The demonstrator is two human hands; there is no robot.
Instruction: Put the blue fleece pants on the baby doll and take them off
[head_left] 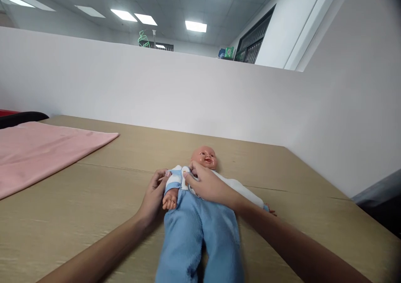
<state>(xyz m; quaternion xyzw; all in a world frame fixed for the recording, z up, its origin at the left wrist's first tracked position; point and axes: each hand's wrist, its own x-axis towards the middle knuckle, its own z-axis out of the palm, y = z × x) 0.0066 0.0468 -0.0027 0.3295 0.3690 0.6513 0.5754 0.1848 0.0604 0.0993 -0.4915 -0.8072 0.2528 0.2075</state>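
One doll [184, 226] lies beside the left hand [154, 197], beneath the right hand [208, 183].

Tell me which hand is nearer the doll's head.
Right. The right hand is just below the doll's head, over the front of the top; the left hand is farther off, lower and to the left, at the blue-and-white sleeve.

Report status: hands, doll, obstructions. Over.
Left hand at sleeve, right hand at white top. Doll face-up on table. Right hand hides part of that top.
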